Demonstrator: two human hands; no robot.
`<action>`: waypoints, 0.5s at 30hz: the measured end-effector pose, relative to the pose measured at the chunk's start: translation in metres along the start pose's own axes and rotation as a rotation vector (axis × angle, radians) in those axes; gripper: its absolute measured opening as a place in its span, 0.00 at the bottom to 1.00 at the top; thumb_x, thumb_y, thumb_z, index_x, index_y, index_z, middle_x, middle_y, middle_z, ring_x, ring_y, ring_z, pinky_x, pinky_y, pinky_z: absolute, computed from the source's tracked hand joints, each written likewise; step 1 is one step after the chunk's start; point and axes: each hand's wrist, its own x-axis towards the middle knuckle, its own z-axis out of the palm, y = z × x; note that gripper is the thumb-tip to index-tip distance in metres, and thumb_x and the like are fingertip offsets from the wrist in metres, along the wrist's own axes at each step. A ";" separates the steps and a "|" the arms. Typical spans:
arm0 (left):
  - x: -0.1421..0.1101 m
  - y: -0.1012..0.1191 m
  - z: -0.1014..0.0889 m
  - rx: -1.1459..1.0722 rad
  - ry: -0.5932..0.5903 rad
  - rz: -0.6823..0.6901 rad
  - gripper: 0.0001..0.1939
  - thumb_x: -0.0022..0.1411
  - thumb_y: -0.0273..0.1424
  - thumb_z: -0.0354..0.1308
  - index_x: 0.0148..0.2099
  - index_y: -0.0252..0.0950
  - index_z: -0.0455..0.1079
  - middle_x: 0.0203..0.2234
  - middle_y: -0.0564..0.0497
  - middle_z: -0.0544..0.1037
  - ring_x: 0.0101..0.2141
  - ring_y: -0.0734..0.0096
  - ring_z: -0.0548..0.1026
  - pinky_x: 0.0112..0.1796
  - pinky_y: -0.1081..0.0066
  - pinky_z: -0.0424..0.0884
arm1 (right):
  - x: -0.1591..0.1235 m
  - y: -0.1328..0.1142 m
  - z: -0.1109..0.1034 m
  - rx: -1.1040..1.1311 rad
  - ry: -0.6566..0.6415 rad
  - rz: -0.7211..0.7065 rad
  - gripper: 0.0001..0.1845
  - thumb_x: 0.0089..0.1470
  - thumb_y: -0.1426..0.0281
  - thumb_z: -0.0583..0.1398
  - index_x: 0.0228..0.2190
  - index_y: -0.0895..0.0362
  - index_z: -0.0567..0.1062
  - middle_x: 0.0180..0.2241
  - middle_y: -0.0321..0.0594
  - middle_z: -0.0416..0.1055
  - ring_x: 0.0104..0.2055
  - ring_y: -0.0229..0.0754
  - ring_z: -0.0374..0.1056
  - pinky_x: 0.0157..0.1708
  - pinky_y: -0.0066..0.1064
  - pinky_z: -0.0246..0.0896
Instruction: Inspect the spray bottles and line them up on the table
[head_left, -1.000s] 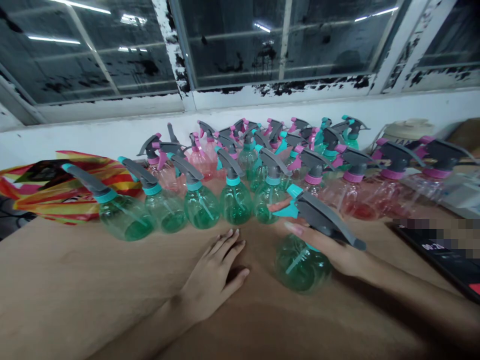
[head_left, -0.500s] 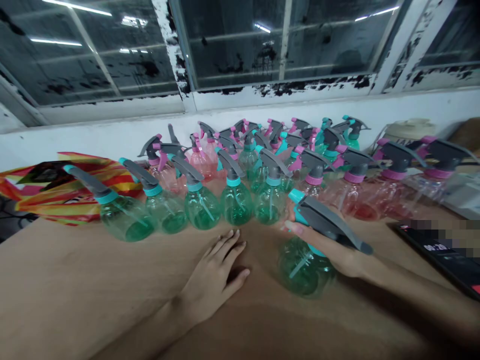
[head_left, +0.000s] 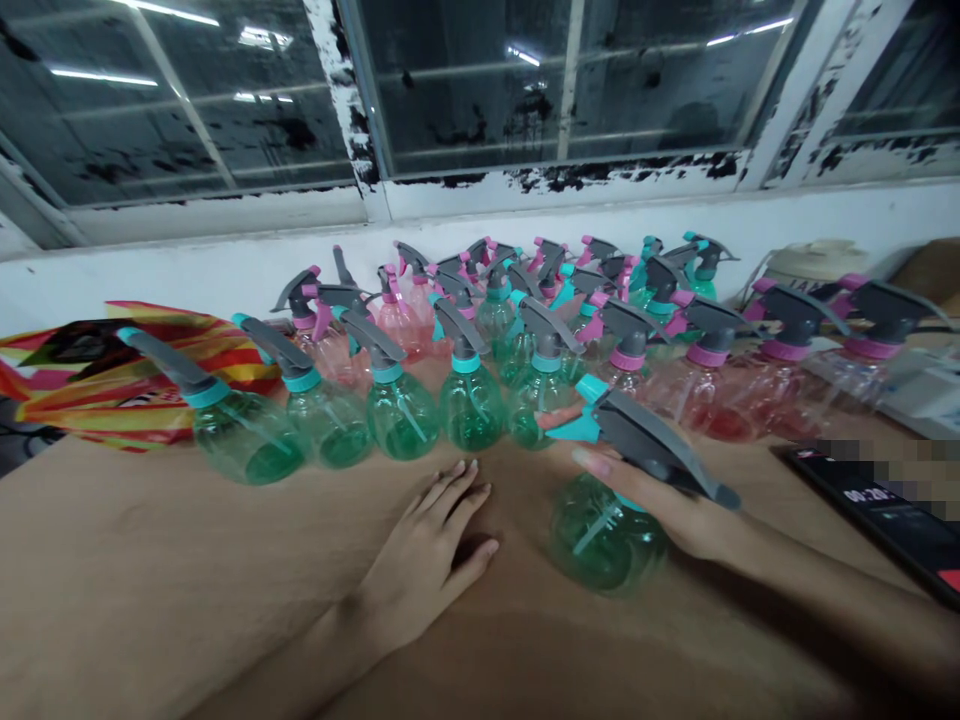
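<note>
My right hand (head_left: 679, 508) is wrapped round the neck of a green spray bottle (head_left: 600, 545) with a grey head and turquoise nozzle, trigger and collar. Its thumb lies along the near side, while a finger reaches past the trigger at the front. The bottle is above or on the table at right of centre; I cannot tell whether its base touches. My left hand (head_left: 431, 560) lies palm down on the wooden table (head_left: 187, 600), fingers spread, holding nothing. Just beyond its fingertips stands a green spray bottle (head_left: 472, 408), part of a row of similar ones.
Pink spray bottles (head_left: 724, 405) continue the row to the right, with more pink and green ones behind. A red and yellow plastic bag (head_left: 150, 400) lies at left. At right rests a phone (head_left: 862, 510) with a timer. A white wall (head_left: 187, 270) and windows bound the back.
The turquoise trigger of the held bottle has swung forward, away from its neck, and my right finger has extended with it. The bottle has shifted slightly left; my left hand stays put.
</note>
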 end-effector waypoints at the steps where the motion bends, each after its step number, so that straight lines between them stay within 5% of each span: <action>1: 0.000 0.000 0.000 -0.001 0.002 0.001 0.22 0.66 0.38 0.51 0.58 0.35 0.60 0.60 0.44 0.60 0.59 0.57 0.58 0.56 0.55 0.57 | 0.000 0.000 0.000 0.004 -0.014 0.020 0.14 0.55 0.61 0.58 0.43 0.49 0.72 0.16 0.30 0.63 0.19 0.39 0.63 0.24 0.33 0.64; 15: 0.000 0.000 -0.001 -0.012 -0.014 -0.007 0.22 0.66 0.38 0.50 0.59 0.35 0.59 0.61 0.44 0.59 0.59 0.57 0.57 0.56 0.55 0.57 | 0.001 0.007 0.001 0.020 -0.021 0.031 0.13 0.55 0.60 0.58 0.42 0.48 0.73 0.16 0.30 0.63 0.20 0.41 0.65 0.27 0.36 0.65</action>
